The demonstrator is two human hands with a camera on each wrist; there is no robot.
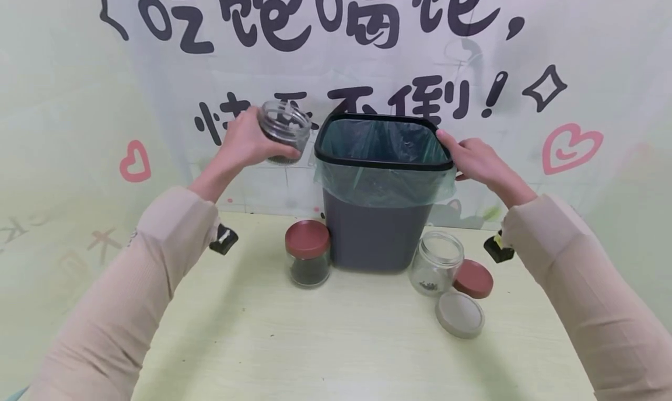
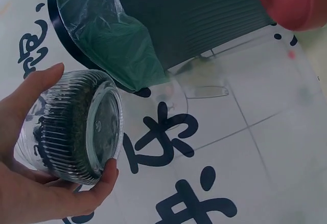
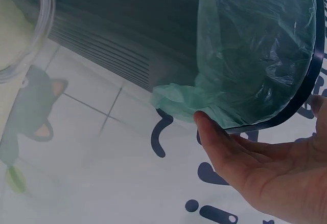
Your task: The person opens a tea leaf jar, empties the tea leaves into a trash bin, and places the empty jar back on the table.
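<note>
Lidless glass jar [image 1: 284, 126] beside a lined bin [image 1: 375, 237]. Held aloft in the left hand [image 1: 248, 139], with thumb and fingers curled round the glass: just left of the black rim [image 1: 385, 165] and apart from it, mouth upward and slightly tilted, dark contents low inside. At the opposite end of the rim, the right hand [image 1: 480, 161], partly closed on the bin's edge, with one fingertip on top and another lower, against the green liner [image 1: 378, 186]. On the table [image 1: 315, 354]: a red-capped jar [image 1: 308, 268] just left of the bin; at right, an uncapped jar [image 1: 438, 267] with a few dark bits at its base, near a red lid [image 1: 475, 279] and a grey lid [image 1: 460, 314].

Sound handling, judging by this arrangement: grip firmly around the glass body, thumb clear of the mouth. Limit the tilt outside the rim, to avoid scattering loose contents. Lift high enough to clear the rim before any crossing. Brace the bin lightly, without dragging the folded cuff inward or nudging the red-capped jar.
</note>
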